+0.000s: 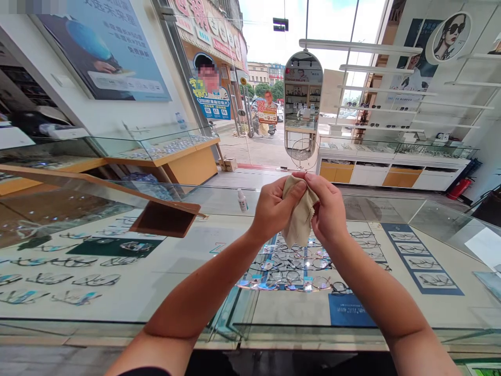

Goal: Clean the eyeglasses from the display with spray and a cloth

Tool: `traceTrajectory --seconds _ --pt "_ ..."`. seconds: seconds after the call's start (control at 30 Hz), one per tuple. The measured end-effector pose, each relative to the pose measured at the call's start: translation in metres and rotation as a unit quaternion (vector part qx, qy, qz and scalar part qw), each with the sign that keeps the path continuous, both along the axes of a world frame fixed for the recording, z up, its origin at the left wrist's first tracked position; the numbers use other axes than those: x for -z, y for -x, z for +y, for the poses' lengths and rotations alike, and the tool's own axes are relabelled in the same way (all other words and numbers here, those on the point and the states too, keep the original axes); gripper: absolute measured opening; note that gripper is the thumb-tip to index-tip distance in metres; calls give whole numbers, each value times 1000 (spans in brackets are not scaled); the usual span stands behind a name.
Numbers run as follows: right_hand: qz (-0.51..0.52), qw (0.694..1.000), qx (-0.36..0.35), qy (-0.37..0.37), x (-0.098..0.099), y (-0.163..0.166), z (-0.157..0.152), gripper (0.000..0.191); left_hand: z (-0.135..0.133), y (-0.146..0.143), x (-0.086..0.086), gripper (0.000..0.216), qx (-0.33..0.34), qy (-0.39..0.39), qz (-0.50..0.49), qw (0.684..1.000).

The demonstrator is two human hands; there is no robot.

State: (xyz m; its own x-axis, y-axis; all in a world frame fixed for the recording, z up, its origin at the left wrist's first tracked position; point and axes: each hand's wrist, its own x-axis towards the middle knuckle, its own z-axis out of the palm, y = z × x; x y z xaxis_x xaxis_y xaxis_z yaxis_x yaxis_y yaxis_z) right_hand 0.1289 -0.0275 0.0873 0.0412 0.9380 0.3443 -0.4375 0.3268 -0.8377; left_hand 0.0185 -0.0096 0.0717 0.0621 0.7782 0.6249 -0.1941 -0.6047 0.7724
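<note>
Over the glass counter, my left hand [276,203] is closed on a beige cleaning cloth [296,224], thumb pressed on its upper part. The cloth hangs down between both hands, its zigzag edge facing right. My right hand [329,203] is closed against the other side of the cloth, its fingertips meeting those of my left. A thin, round rim of eyeglasses [304,140] shows faintly just above the fingertips; the rest of the pair is covered by fingers and cloth. Below the hands, rows of eyeglasses [293,275] lie inside the display case.
A small white spray bottle [242,200] stands on the counter, left of my hands. A brown tray-like board [166,218] reaches in from the left. Beyond the counter hangs an oval mirror [304,104]. More frames on blue panels [422,261] lie in the case at right.
</note>
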Motion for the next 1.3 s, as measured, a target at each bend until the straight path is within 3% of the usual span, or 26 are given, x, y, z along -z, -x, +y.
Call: traceTrajectory --seconds 0.1,0.27,0.37,0.53,0.77,0.83,0.93,1.03,1.17,1.3 --pt "5 1000 10 17 0 -2 2 22 3 1 0 51 21 9 4 1000" --pt "44 999 23 -10 -7 -11 4 16 9 12 -7 50 149 0 80 986" --pt "29 999 24 -3 -8 -12 4 19 8 15 -8 43 174 -3 100 980" --pt "-13 999 36 -21 1 -6 4 24 5 8 -4 47 99 33 43 994" --pt "-136 983 72 -96 2 -3 -4 24 4 4 -5 52 -2 8 -29 1000" --pt "-215 960 119 -133 1 -6 -6 25 6 6 -5 53 -48 -10 -35 998" --pt "-358 898 194 -167 1 -11 -4 38 7 10 -6 53 -124 -61 -21 990" --pt "-433 855 203 -201 -1 -17 -1 47 6 12 -6 50 -170 -99 1 981" --pt "-477 825 174 -247 -7 -23 -1 40 5 13 -7 51 -172 -99 16 980" --pt "-499 819 144 -244 -10 -28 -4 32 10 15 -9 55 -155 -83 5 984"
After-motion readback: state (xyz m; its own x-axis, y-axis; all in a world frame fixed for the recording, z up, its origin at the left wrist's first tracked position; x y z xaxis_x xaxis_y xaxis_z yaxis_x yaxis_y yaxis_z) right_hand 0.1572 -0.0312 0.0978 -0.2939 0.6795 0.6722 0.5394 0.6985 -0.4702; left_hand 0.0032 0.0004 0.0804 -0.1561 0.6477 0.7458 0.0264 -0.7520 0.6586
